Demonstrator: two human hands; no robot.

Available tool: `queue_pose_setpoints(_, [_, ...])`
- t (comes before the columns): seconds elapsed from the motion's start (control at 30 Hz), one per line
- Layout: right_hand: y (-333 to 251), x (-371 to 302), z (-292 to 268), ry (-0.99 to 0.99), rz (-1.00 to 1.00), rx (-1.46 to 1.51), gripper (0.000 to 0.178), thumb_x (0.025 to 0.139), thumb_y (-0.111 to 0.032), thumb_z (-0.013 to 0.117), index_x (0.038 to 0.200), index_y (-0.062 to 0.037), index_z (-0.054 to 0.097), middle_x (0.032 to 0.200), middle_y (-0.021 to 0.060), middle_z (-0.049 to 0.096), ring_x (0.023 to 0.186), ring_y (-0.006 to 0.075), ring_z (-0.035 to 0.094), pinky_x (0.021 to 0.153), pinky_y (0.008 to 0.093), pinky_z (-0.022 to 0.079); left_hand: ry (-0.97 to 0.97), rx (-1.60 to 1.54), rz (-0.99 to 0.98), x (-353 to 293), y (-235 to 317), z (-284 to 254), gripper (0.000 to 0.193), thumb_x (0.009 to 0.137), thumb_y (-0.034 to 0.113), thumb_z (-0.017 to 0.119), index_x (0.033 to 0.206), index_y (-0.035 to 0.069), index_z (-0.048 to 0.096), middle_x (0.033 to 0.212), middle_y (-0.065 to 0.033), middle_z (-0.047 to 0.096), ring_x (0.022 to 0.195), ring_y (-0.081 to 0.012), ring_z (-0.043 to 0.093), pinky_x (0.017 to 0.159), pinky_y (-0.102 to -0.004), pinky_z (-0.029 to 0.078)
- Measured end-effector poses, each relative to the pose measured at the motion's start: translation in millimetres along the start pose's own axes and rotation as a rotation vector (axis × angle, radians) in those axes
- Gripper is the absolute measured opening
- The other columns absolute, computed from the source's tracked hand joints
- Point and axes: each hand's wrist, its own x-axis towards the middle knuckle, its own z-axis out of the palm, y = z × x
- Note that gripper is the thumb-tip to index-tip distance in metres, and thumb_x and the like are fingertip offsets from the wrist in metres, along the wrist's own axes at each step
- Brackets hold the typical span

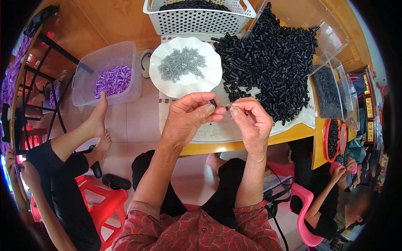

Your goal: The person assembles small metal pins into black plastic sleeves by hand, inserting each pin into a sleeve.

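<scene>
Over the near edge of the cloth-covered table, my two hands meet with fingertips almost touching. My left hand (187, 117) pinches a small black tube-like piece (213, 103) between thumb and fingers. Across from it, the thumb and forefinger of my right hand (253, 123) are pressed together at a tiny clear piece (228, 107), partly hidden by the fingers. Just beyond my left hand stands a white scalloped plate (212, 79) bearing a heap of small clear pieces (182, 65). A large pile of black tube-like pieces (268, 62) spreads beyond my right hand.
A white perforated basket (201, 23) with black pieces stands at the back. On the left floor is a clear bin (79, 92) of purple pieces, near a seated person's bare feet and a red stool (104, 205). At right are clear boxes, a red tray (328, 154) and another person's hands.
</scene>
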Motion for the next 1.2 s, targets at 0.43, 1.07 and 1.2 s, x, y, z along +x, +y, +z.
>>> queue_pose_setpoints(0.43, [2, -2, 11, -0.029, -0.022, 0.018, 0.007, 0.087, 0.002, 0.067, 0.093, 0.0038, 0.065, 0.094, 0.006, 0.062, 0.076, 0.0069, 0.056, 0.066, 0.0202, 0.045, -0.002, -0.246, -0.088, 1, -3, -10, 0.025, 0.092, 0.004, 0.062, 0.117, 0.002, 0.063, 0.101, -0.0139, 0.069, 0.086, -0.0217, 0.07, 0.073, -0.0324, 0.06])
queue_pose_setpoints(1.07, [0, 0, 18, -0.016, -0.142, -0.106, 0.007, 0.084, 0.0, 0.07, 0.09, 0.0008, 0.067, 0.088, 0.0065, 0.065, 0.071, 0.0087, 0.058, 0.062, 0.0214, 0.047, 0.018, -0.214, -0.038, 2, -12, -8, 0.022, 0.092, 0.006, 0.064, 0.113, 0.001, 0.066, 0.097, -0.0119, 0.069, 0.083, -0.0179, 0.066, 0.075, -0.0316, 0.055])
queue_pose_setpoints(1.2, [-2, -3, 16, -0.061, -0.101, -0.088, 0.007, 0.086, 0.002, 0.067, 0.093, 0.0031, 0.066, 0.096, 0.0073, 0.062, 0.079, 0.0082, 0.056, 0.069, 0.0209, 0.045, 0.038, -0.205, -0.029, 2, -13, -6, 0.021, 0.092, 0.005, 0.064, 0.112, 0.0, 0.066, 0.095, -0.011, 0.07, 0.081, -0.0174, 0.066, 0.073, -0.0307, 0.055])
